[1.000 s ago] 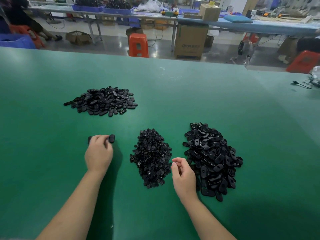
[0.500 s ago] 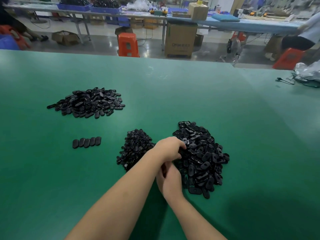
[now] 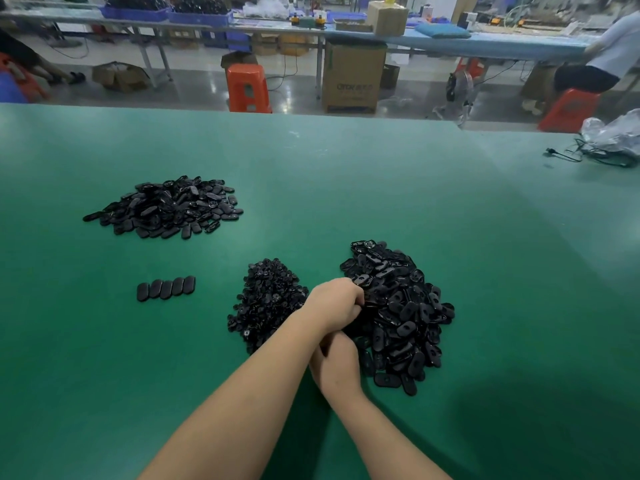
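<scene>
A loose heap of flat black oval covers (image 3: pixel 166 206) lies on the left half of the green counter (image 3: pixel 346 188), well away from the near edge. Nearer that edge, and apart from the heap, sits a row of five oval pieces (image 3: pixel 166 288). They touch side by side. Each long axis points toward the far edge with a slight lean to the right, and the row itself runs left to right.

Near the middle of the counter is a pile of small round black parts (image 3: pixel 266 299). The left forearm crosses over its near-right side. The left hand (image 3: pixel 334 303) is knuckles up, with its fingers curled down into the left flank of the pile of oval shells (image 3: pixel 401 313). The fingertips are buried among the parts, so it cannot be told whether they pinch one.

The right hand (image 3: pixel 337 365) lies just below it, partly under the left wrist and against the same flank. Its fingers are hidden, and its state cannot be told.

The pile of oval shells stands just right of the round parts, right of the counter's centre. The pile's long axis runs from the near edge toward the far edge. The shells in it point every way, some with their hollow side up.

A clear plastic bag (image 3: pixel 613 136) with black cables lies at the far right corner.
</scene>
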The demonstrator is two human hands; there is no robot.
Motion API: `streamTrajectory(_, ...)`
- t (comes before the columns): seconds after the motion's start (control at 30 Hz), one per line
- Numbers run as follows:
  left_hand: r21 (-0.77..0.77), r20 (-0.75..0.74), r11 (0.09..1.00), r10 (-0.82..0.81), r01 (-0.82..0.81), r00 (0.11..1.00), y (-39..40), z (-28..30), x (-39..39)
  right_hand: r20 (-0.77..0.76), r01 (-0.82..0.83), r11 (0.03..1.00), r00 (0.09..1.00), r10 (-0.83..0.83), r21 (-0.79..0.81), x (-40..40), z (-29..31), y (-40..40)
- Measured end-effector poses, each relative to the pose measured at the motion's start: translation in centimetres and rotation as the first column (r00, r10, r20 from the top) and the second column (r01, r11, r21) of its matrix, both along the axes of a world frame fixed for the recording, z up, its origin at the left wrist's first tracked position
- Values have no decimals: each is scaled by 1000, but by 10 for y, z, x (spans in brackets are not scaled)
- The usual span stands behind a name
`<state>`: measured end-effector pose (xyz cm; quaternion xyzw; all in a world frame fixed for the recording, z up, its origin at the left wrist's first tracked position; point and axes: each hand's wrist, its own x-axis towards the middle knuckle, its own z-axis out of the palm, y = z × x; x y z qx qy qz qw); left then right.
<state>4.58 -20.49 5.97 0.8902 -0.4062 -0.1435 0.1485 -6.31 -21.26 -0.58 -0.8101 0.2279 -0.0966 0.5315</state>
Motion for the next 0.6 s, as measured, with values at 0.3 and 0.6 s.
streamTrajectory(0.3,-320,-375,889,198,-327,906,51,9,4,126,191,971,970,-209,143,4,2,-2)
streamTrajectory(0.6,-223,-412,935,166,-275,896,90,-12,-2,155,220,961,957,-246,166,3,0,-6)
